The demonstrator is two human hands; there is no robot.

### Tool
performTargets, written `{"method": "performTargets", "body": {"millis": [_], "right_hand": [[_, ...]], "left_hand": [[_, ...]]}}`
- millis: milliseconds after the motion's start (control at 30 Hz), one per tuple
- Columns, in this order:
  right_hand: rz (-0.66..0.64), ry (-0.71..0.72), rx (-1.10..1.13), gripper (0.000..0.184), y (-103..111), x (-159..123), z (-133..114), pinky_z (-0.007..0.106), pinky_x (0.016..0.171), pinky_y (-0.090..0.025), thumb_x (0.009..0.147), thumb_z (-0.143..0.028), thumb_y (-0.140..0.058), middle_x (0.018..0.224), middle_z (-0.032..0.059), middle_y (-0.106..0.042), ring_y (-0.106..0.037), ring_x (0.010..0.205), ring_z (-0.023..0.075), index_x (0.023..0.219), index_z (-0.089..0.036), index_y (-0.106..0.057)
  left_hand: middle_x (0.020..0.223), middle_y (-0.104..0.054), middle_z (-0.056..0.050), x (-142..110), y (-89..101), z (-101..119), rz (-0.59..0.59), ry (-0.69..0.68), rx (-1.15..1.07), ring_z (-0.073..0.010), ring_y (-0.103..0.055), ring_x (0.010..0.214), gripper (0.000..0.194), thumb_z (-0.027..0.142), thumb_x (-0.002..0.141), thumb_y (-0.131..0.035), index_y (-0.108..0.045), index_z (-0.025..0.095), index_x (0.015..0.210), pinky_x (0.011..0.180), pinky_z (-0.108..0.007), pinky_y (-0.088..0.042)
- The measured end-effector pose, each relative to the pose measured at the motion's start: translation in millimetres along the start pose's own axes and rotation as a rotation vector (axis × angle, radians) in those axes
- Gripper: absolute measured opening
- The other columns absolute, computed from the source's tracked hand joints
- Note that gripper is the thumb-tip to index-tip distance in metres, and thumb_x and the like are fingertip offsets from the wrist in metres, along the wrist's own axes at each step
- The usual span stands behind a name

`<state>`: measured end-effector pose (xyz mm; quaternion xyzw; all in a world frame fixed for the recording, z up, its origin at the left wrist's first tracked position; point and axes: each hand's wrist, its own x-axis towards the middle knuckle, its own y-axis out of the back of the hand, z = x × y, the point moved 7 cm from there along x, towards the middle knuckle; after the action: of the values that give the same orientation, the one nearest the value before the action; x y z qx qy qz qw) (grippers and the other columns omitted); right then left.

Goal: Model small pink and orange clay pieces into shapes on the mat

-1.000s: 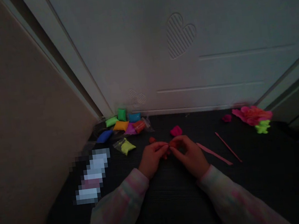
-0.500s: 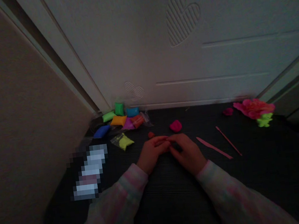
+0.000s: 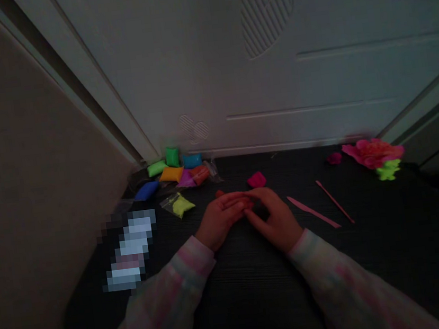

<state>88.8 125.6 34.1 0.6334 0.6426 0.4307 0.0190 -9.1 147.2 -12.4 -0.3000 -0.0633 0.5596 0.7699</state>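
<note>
Above the dark table my left hand (image 3: 221, 217) and my right hand (image 3: 273, 219) meet at the fingertips. Both hands are closed, with a small reddish piece of modelling clay (image 3: 249, 202) pinched between them, mostly hidden by the fingers. Just behind the left fingers an orange-red lump of clay (image 3: 219, 193) shows in part. A magenta lump of clay (image 3: 257, 179) lies beyond the right fingertips. To the right of my right hand are a pink plastic clay knife (image 3: 313, 211) and a thin pink modelling stick (image 3: 335, 201).
Several coloured clay packs (image 3: 171, 174) are grouped at the back left, with a yellow clay bag (image 3: 182, 205) nearer. A blurred-out bright oblong (image 3: 132, 250) lies at left. At back right sit a pink flower shape (image 3: 376, 152), a yellow-green piece (image 3: 388, 170) and a magenta bit (image 3: 334, 158). A white panel (image 3: 200, 71) rises behind.
The view has tilted down slightly, so everything sits a little differently. My right fingers have shifted and parted somewhat, showing more of the reddish piece between the hands.
</note>
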Motion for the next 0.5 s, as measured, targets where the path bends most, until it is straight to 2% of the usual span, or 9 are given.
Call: {"method": "performTargets", "body": {"millis": [200, 500], "right_hand": [[0.009, -0.026, 0.025, 0.022, -0.1, -1.2, 2.8, 0.036, 0.082, -0.041, 0.074, -0.017, -0.048, 0.093, 0.0074, -0.053, -0.049, 0.092, 0.019, 0.095, -0.02, -0.052], [0.044, -0.025, 0.006, 0.019, 0.7, 0.5, 6.9, 0.036, 0.08, -0.043, 0.074, -0.02, -0.051, 0.09, 0.0058, -0.053, -0.051, 0.089, 0.0181, 0.092, -0.022, -0.056]], "left_hand": [[0.078, -0.065, -0.003, 1.4, 7.2, -1.7, 0.058, -0.023, 0.013, -0.0111, -0.059, 0.073, 0.025, 0.01, 0.062, -0.062, -0.058, 0.013, 0.086, 0.075, -0.027, -0.044], [0.083, -0.065, -0.003, 0.9, 3.2, 3.1, -0.001, -0.079, -0.057, -0.0111, -0.059, 0.078, 0.038, 0.011, 0.062, -0.063, -0.052, 0.015, 0.098, 0.076, -0.026, -0.042]]}}
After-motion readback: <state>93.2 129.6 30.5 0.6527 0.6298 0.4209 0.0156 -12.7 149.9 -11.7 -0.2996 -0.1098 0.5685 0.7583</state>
